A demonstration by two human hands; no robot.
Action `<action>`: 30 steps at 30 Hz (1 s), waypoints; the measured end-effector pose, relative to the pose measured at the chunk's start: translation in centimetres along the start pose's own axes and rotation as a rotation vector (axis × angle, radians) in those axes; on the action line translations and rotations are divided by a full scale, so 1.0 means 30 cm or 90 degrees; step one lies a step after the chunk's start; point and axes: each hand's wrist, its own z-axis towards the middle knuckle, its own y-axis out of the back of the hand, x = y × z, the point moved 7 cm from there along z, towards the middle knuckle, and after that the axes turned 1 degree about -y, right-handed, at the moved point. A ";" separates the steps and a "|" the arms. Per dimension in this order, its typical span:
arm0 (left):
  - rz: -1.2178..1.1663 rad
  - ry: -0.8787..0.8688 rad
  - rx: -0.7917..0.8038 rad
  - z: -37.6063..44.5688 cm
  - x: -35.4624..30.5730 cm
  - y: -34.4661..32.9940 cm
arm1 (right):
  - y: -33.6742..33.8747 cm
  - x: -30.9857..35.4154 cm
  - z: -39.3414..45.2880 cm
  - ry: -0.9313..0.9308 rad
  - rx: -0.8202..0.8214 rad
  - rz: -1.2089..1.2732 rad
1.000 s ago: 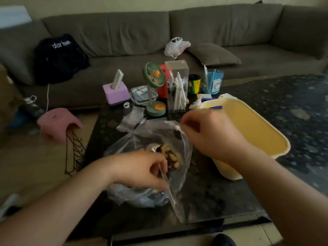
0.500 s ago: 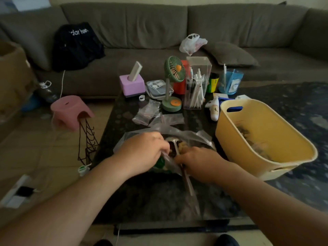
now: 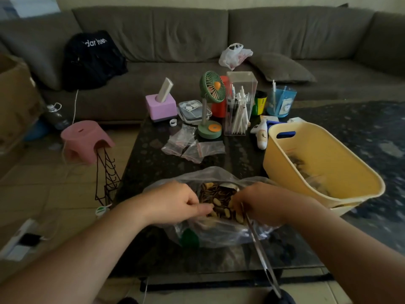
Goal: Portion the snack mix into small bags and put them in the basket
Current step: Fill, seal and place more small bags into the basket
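Snack mix (image 3: 219,199): held in large plastic bag (image 3: 219,233), mouth pinched apart by left hand (image 3: 175,202) and right hand (image 3: 260,202), likely for spoon (image 3: 258,244) access; basket (image 3: 324,154) just right.

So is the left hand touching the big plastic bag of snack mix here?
Touching. The head view shows the left hand with its fingers curled on the rim of the big plastic bag, pulling its mouth open over the snack mix.

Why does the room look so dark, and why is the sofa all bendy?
Head view: the light is dim, so the table looks nearly black; the wide-angle lens bows the sofa at the edges; the basket contents look blurry.
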 end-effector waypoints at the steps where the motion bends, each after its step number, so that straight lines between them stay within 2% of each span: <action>1: 0.082 -0.006 -0.033 0.017 0.008 0.002 | -0.001 -0.001 0.001 0.005 0.004 0.000; 3: 0.180 -0.002 -0.028 0.043 0.024 -0.022 | -0.005 -0.004 0.000 0.009 0.015 0.018; 7: 0.202 0.009 0.021 0.071 0.009 -0.060 | 0.012 0.007 0.006 0.013 -0.009 0.054; 9: 0.176 0.005 0.005 0.078 -0.012 -0.020 | 0.040 0.012 0.013 0.020 -0.025 0.083; 11: 0.074 -0.031 -0.021 0.080 -0.059 0.058 | 0.075 0.016 0.018 0.032 -0.050 0.139; 14: -0.081 -0.101 -0.134 0.128 -0.134 0.211 | 0.123 0.026 0.022 0.054 -0.115 0.183; 16: -0.028 -0.111 -0.286 0.215 -0.143 0.308 | 0.140 0.030 0.025 0.054 -0.138 0.200; 18: 0.038 -0.073 -0.374 0.338 -0.115 0.335 | 0.148 0.036 0.030 0.055 -0.150 0.203; 22: 0.145 0.078 -0.277 0.584 0.012 0.213 | 0.137 0.048 0.041 0.062 -0.155 0.171; 24: 0.159 0.125 -0.276 0.634 0.057 0.176 | 0.139 0.053 0.043 0.075 -0.170 0.166; 28: 0.195 0.123 -0.354 0.652 0.066 0.177 | 0.150 0.045 0.043 0.090 -0.193 0.169; 30: 0.156 0.090 -0.400 0.609 0.044 0.210 | 0.159 0.035 0.041 0.088 -0.206 0.199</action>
